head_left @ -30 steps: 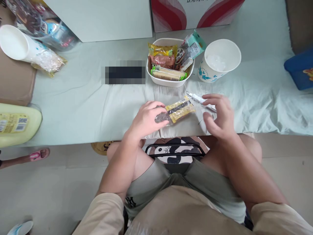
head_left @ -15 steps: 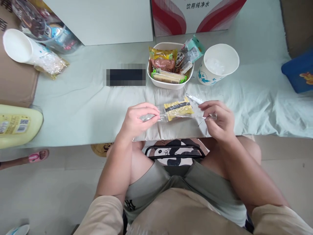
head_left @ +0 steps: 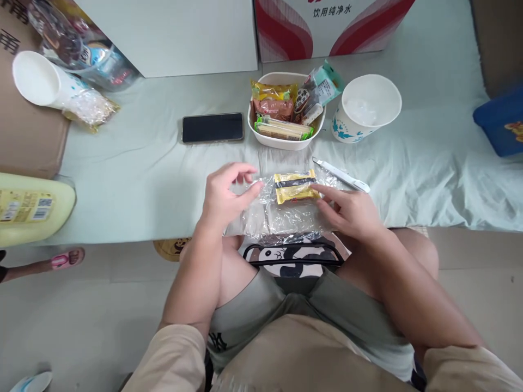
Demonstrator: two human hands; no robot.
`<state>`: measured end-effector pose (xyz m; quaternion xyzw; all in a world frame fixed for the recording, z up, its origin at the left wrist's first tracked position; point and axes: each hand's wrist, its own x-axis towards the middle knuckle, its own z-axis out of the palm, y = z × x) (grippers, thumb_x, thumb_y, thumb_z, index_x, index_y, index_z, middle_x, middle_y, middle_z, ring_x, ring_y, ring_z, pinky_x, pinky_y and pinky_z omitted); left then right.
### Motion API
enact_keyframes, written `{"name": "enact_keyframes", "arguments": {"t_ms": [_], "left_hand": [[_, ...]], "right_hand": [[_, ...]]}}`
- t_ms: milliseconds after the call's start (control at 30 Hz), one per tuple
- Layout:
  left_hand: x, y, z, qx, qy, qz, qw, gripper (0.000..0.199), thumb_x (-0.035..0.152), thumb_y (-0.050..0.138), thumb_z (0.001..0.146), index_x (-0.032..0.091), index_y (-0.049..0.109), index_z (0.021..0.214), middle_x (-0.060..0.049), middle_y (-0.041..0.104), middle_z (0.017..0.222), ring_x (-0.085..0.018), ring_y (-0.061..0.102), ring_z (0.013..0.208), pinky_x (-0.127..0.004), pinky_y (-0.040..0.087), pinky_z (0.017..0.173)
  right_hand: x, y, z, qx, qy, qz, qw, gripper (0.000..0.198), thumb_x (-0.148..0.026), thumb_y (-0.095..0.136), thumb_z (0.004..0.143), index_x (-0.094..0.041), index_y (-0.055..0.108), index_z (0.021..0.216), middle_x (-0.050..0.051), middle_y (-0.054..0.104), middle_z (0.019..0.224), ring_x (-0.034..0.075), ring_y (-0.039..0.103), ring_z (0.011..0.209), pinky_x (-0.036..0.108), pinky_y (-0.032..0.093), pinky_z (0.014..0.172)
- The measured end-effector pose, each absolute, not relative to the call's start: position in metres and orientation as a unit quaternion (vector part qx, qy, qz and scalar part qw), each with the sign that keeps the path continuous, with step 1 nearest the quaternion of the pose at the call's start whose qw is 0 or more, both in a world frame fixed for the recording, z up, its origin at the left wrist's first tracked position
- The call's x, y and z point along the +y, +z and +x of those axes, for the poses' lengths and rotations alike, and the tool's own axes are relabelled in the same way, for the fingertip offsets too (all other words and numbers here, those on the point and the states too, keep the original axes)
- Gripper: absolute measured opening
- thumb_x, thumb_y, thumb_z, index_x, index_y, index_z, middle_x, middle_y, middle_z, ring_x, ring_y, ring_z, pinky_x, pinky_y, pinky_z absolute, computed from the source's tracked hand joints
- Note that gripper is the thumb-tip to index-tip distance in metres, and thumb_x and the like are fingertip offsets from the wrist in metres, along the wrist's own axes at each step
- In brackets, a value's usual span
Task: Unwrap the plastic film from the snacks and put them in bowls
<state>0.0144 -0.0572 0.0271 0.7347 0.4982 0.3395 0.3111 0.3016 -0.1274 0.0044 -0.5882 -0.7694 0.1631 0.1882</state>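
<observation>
Nothing We Could See Was Gripped

Our left hand (head_left: 223, 196) was loose, thumb and fingers parted, with the thumb tip close by the left side of the film (head_left: 294, 219); whether it brushed that side we could not tell. Our right hand (head_left: 353, 209) showed no pinch either: its index finger reached to the right end of the packet (head_left: 295, 188), the thumb lay below and apart, and the other fingers were curled. That index fingertip seemed to rest against the packet, though we could not be sure of contact.

The packet, yellow with a dark band, lay flat between the two hands, amid the film (so clear and creased that we could not say whether the packet was on top of it or inside). The film spread across the cloth (head_left: 134, 185) and reached its near edge, perhaps a little past.

We judged the step in hand to be the handling of packet and film together on the cloth, with neither one lifted. A next move on either would call for a fresh pinch, a light one on the film, and for some care around the knife (head_left: 342, 174), which lay slantwise just beyond the right hand.

Farther out, the tub (head_left: 281, 145) held snacks (head_left: 281, 109). The cup (head_left: 346, 130) stood to its right with a clear scrap (head_left: 362, 110) inside, and the phone (head_left: 212, 128) lay to its left. At the far left we saw a bottle (head_left: 61, 201).
</observation>
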Motion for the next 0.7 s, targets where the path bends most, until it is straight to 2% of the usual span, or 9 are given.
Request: {"name": "enact_keyframes", "arguments": {"t_ms": [67,133,200,267,333,433,467,533,700], "left_hand": [[-0.055,0.024,0.020,0.492,0.301,0.778,0.251,0.047,0.035,0.083,0.074,0.022,0.071,0.118,-0.009,0.071,0.127,-0.027,0.065,0.123,-0.043,0.056,0.105],[-0.053,0.021,0.024,0.477,0.218,0.805,0.277,0.055,0.032,0.084,0.074,0.022,0.068,0.126,-0.010,0.065,0.141,-0.029,0.060,0.133,-0.045,0.051,0.112],[-0.052,0.018,0.027,0.475,0.179,0.798,0.325,0.034,0.027,0.073,0.084,0.021,0.070,0.118,-0.009,0.069,0.135,-0.025,0.065,0.122,-0.042,0.053,0.106],[-0.053,0.015,0.030,0.487,0.197,0.762,0.377,0.014,0.025,0.060,0.093,0.021,0.070,0.102,-0.006,0.074,0.118,-0.019,0.070,0.104,-0.035,0.056,0.091],[-0.055,0.013,0.036,0.501,0.233,0.707,0.442,0.016,0.030,0.055,0.098,0.021,0.066,0.091,-0.003,0.073,0.094,-0.015,0.067,0.081,-0.028,0.053,0.069],[-0.057,0.013,0.046,0.511,0.259,0.600,0.559,0.021,0.037,0.055,0.099,0.023,0.057,0.083,0.002,0.056,0.068,-0.011,0.051,0.054,-0.023,0.035,0.047],[-0.057,0.013,0.049,0.509,0.263,0.568,0.591,0.022,0.038,0.056,0.098,0.023,0.055,0.082,0.003,0.054,0.067,-0.011,0.049,0.052,-0.023,0.031,0.044],[-0.056,0.016,0.055,0.505,0.275,0.524,0.629,0.022,0.038,0.059,0.097,0.023,0.054,0.082,0.001,0.058,0.071,-0.012,0.055,0.054,-0.022,0.032,0.044],[-0.046,0.018,0.059,0.506,0.290,0.481,0.655,0.021,0.034,0.059,0.096,0.022,0.052,0.080,-0.001,0.069,0.075,-0.019,0.070,0.065,-0.027,0.050,0.055]], "right_hand": [[-0.129,0.002,0.293,-0.752,0.079,-0.621,0.207,0.041,-0.034,0.052,0.097,-0.022,0.073,0.131,0.000,0.074,0.072,0.015,0.060,0.053,0.031,0.039,0.052],[-0.129,0.001,0.284,-0.750,0.022,-0.615,0.241,0.036,-0.030,0.054,0.097,-0.020,0.072,0.126,0.003,0.077,0.084,0.017,0.066,0.062,0.032,0.044,0.055],[-0.129,-0.001,0.277,-0.777,0.005,-0.568,0.272,0.025,-0.025,0.055,0.098,-0.020,0.073,0.114,0.006,0.078,0.094,0.019,0.071,0.076,0.033,0.052,0.066],[-0.128,-0.005,0.272,-0.810,0.023,-0.514,0.282,0.018,-0.021,0.056,0.098,-0.022,0.071,0.108,0.007,0.079,0.109,0.023,0.074,0.096,0.037,0.058,0.082],[-0.128,-0.011,0.270,-0.825,0.046,-0.494,0.272,0.021,-0.020,0.058,0.097,-0.024,0.069,0.115,0.008,0.076,0.125,0.027,0.071,0.115,0.043,0.058,0.094],[-0.126,-0.019,0.270,-0.817,0.078,-0.508,0.261,0.043,-0.022,0.063,0.093,-0.024,0.061,0.136,0.012,0.067,0.141,0.035,0.062,0.133,0.053,0.056,0.105],[-0.125,-0.020,0.271,-0.812,0.093,-0.511,0.267,0.049,-0.021,0.064,0.092,-0.024,0.059,0.140,0.012,0.065,0.144,0.035,0.060,0.135,0.054,0.055,0.107],[-0.122,-0.021,0.274,-0.794,0.128,-0.516,0.294,0.053,-0.020,0.064,0.091,-0.025,0.057,0.143,0.012,0.064,0.145,0.034,0.062,0.135,0.054,0.055,0.109],[-0.117,-0.016,0.286,-0.735,0.208,-0.532,0.367,0.039,-0.029,0.067,0.094,-0.027,0.063,0.133,0.009,0.073,0.130,0.028,0.071,0.120,0.049,0.060,0.101]]}}
